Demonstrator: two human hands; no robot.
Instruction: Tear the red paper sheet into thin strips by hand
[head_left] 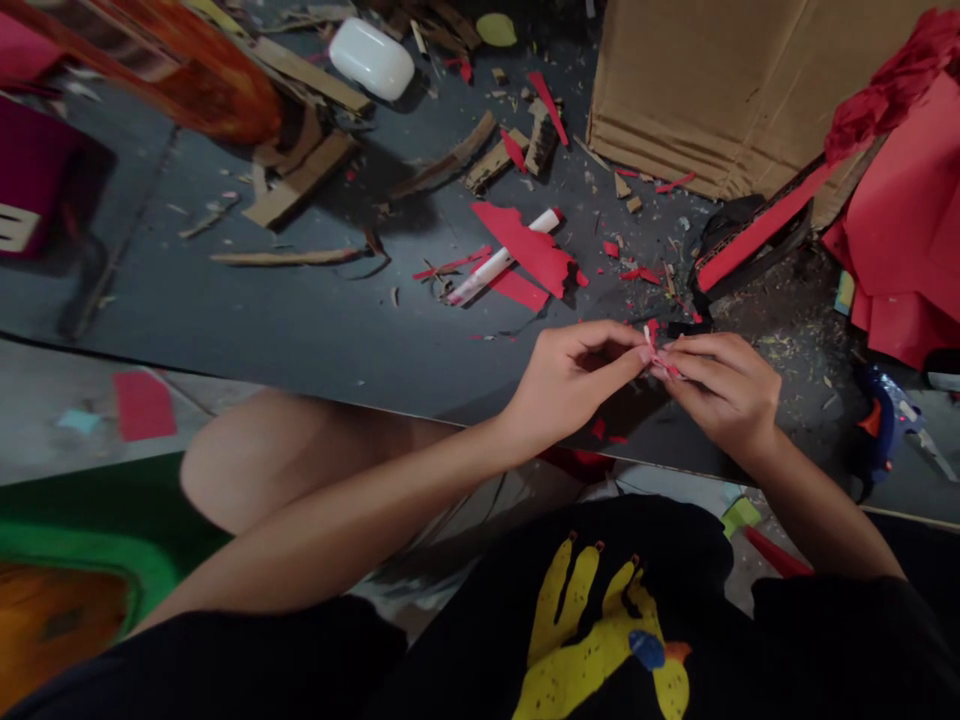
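Observation:
Near the table's front edge, my left hand (pixel 574 385) and my right hand (pixel 724 385) meet fingertip to fingertip. Both pinch a small, crumpled piece of red and white paper (pixel 664 362); the fingers hide part of it. Just beyond my left hand, a white marker (pixel 487 275) with a red end lies under a torn piece of red paper (pixel 529 245). Small red scraps (pixel 611 249) are scattered beyond my hands. To the right of my right hand lies a blue glue gun (pixel 889 425).
A cardboard sheet (pixel 690 90) stands at the back right, beside crumpled red paper (pixel 911 220) and a red-faced cardboard strip (pixel 765 235). Cardboard offcuts (pixel 304 180) litter the dark table (pixel 300 330). A white earbud case (pixel 371 58) and an orange bottle (pixel 225 95) are at the back left.

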